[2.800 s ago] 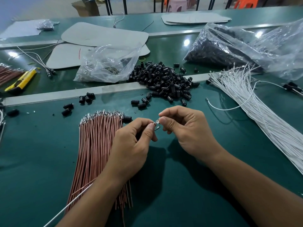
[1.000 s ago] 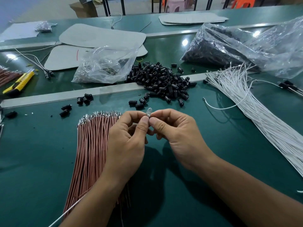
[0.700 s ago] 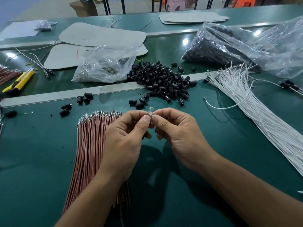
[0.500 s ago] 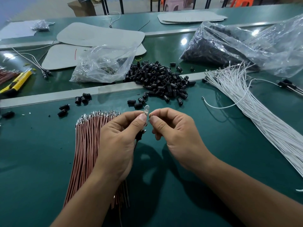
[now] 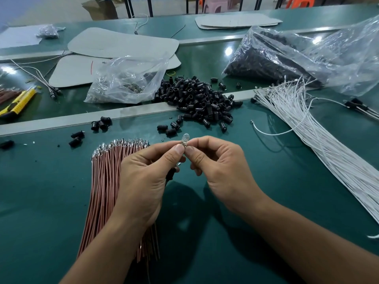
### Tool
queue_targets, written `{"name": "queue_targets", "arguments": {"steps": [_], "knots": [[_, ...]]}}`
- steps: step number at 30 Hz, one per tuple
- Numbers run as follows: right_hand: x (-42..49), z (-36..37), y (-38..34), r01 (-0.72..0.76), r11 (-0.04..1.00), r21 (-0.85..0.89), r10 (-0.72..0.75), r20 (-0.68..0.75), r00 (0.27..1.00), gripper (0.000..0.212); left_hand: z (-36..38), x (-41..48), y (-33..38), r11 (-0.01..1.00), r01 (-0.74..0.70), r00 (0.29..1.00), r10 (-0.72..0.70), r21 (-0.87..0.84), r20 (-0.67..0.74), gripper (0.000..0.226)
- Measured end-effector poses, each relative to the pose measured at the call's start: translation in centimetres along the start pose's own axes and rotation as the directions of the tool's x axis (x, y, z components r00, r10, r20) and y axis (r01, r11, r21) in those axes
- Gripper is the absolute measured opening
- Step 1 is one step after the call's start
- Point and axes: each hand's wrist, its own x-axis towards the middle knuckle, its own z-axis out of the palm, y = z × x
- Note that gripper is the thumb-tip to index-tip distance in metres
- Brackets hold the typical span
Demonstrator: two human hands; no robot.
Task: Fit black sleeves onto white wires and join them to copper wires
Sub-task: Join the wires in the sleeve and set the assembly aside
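Centre of frame: left hand [image 5: 147,181] & right hand [image 5: 221,171] meet, thumb + forefinger of each pinching a small clear bulb [image 5: 185,138] above the bench [image 5: 41,191]; remaining fingers curled. A black sleeve [image 5: 171,174] shows just under the left fingers. Copper wires [image 5: 106,181] lie bundled lower left, partly under the left hand. Sleeve pile [image 5: 196,99] sits upper centre; white wires [image 5: 307,130] fan down the right side.

Both forearms reach in from the lower edge, and the left hand [image 5: 143,181] and right hand [image 5: 221,171] meet thumb to thumb, each pinching the base of a small clear bulb [image 5: 185,138], other fingers curled.
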Motion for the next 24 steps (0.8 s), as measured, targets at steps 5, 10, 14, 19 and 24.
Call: {"name": "queue_targets", "arguments": {"steps": [5, 10, 14, 19, 24], "knots": [[-0.1, -0.2, 0.0, 0.046, 0.994, -0.101, -0.049, -0.024, 0.999, 0.008, -0.2, 0.0, -0.1, 0.999, 0.009, 1.000, -0.009, 0.032, 0.001, 0.024], [0.1, -0.4, -0.1, 0.010, 0.989, -0.146, -0.014, -0.024, 1.000, 0.016, -0.3, 0.1, -0.1, 0.998, 0.040, 0.999, -0.041, 0.044, 0.024, 0.024], [0.3, -0.5, -0.2, -0.034, 0.992, -0.123, 0.036, 0.009, 0.999, 0.018, -0.5, 0.1, -0.2, 0.997, 0.072, 0.996, -0.073, 0.025, 0.059, 0.022], [0.6, -1.0, -0.2, -0.099, 0.993, -0.059, 0.104, 0.072, 0.992, 0.013, -1.0, 0.3, 0.0, 0.993, 0.120, 0.983, -0.119, 0.000, 0.138, 0.016], [0.8, -1.4, -0.3, -0.195, 0.979, 0.052, 0.185, 0.157, 0.970, 0.006, -1.1, 0.3, 0.2, 0.989, 0.147, 0.976, -0.143, -0.010, 0.165, 0.018]]}}
